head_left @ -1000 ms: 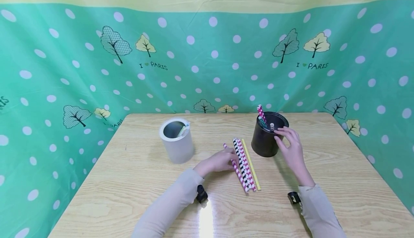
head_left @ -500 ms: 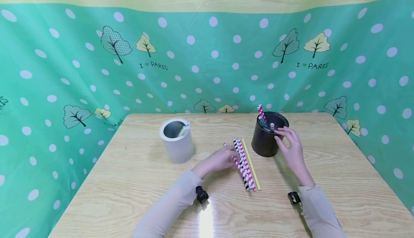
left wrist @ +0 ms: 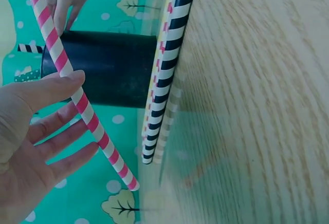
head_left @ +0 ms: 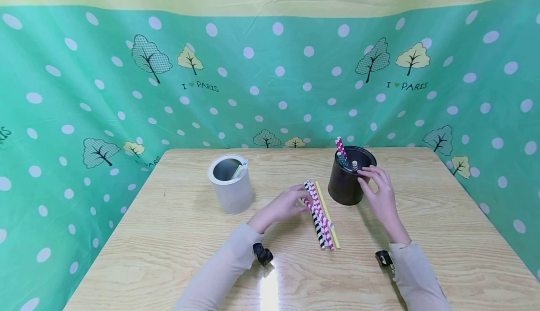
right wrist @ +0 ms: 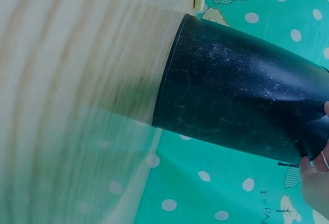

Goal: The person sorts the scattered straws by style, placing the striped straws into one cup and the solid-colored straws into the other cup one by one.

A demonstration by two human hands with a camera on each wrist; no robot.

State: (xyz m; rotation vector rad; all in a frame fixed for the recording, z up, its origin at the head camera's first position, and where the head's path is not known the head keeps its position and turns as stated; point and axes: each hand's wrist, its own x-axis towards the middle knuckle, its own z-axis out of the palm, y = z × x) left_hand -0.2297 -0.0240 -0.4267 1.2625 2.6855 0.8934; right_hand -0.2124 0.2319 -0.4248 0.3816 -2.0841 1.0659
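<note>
My left hand [head_left: 287, 205] pinches a pink-and-white striped paper straw [left wrist: 105, 142] between thumb and fingers, holding it tilted above the table. Beneath it lie several straws side by side, among them a black-and-white striped straw [left wrist: 165, 75] and a plain yellow straw [head_left: 323, 199]. At the right, a black cup [head_left: 343, 189] stands upright. My right hand [head_left: 379, 196] grips its rim, with the thumb on the outer wall. From the cup rise a pink dotted straw [head_left: 341, 147], a dark green dotted straw [head_left: 342, 160] and a shorter-looking striped straw [head_left: 355, 165].
A whitish cylindrical container [head_left: 232, 193] stands on the left, with small pale strips inside near its rim. The wooden table [head_left: 168, 236] ends at the back against a green dotted curtain [head_left: 236, 95].
The left hand has picked up the pink-and-white striped straw from the left of the row. Its near end has swung right, over the other straws. The right hand stays on the cup.
</note>
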